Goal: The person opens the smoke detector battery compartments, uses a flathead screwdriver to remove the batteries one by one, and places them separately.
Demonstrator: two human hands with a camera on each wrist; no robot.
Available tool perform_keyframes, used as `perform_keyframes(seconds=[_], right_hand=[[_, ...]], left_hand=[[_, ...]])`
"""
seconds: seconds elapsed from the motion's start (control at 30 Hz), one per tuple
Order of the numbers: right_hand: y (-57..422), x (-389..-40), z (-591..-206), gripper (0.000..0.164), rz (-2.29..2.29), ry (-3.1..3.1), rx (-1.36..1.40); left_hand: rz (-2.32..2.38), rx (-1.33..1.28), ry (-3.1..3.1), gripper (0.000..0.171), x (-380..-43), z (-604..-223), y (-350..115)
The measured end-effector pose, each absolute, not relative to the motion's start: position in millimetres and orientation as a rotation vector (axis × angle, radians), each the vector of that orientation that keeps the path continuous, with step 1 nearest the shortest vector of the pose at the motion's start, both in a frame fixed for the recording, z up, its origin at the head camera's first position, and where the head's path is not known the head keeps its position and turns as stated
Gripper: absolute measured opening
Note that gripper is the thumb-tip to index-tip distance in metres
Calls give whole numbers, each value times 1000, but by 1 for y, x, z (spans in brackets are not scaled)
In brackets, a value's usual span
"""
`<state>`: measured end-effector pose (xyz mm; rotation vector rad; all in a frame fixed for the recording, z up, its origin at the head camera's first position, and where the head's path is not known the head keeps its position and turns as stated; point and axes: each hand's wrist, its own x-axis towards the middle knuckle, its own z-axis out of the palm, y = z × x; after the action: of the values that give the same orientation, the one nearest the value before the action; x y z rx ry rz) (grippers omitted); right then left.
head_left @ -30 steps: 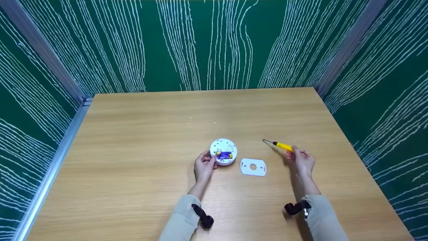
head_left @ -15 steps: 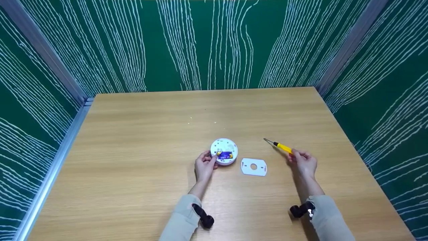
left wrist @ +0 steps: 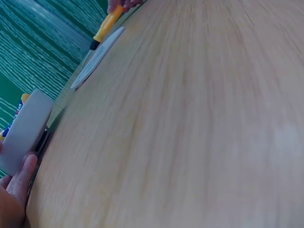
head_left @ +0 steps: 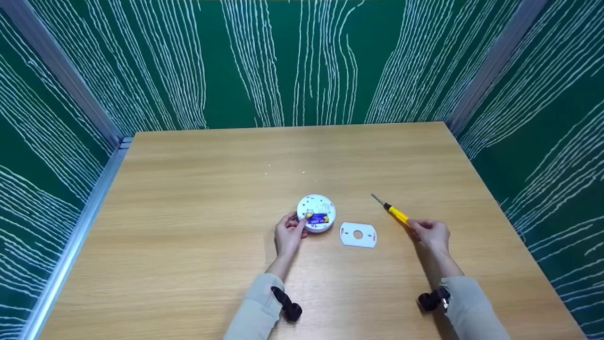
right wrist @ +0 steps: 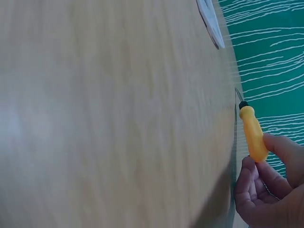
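My left hand (head_left: 289,236) grips the left edge of a round white battery-powered device (head_left: 317,204), thumb on top and fingers at its side. Two blue-and-yellow batteries (head_left: 317,218) lie in its upturned face. In the left wrist view the device (left wrist: 29,128) is seen edge-on, its batteries showing past the rim. Off to the right, my right hand (head_left: 433,234) pinches the end of a yellow-handled screwdriver (head_left: 398,214), its metal shaft pointing away to the upper left. The right wrist view shows thumb and fingers at the butt of the yellow screwdriver handle (right wrist: 254,135).
A flat white mounting plate (head_left: 348,241) with a round centre hole lies between the device and the screwdriver. Tiny pale crumbs are scattered on the wooden table (head_left: 203,198) beyond. Green walls (head_left: 302,61) with white streaks border the table at the back and sides.
My right hand has shifted a little to the right, and the screwdriver has swung to a steeper angle with its tip near the same spot. My left hand and the device stay put.
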<state>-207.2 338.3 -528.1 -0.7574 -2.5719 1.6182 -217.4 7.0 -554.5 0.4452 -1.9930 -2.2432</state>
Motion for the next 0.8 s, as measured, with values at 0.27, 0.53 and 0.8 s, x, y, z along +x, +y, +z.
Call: perform_keyframes(seconds=[0.27, 0.53, 0.8], right_hand=[[340, -207, -528, 38, 1617, -2653, -703], [338, -205, -525, 39, 1512, -2763, -654], [334, -204, -524, 38, 1376, -2827, -638]], left_hand=[[-2218, 463, -2006, 35, -218, -557, 8], [-2238, 450, -1993, 34, -218, -557, 8], [-2249, 443, -1997, 35, -218, -555, 7]])
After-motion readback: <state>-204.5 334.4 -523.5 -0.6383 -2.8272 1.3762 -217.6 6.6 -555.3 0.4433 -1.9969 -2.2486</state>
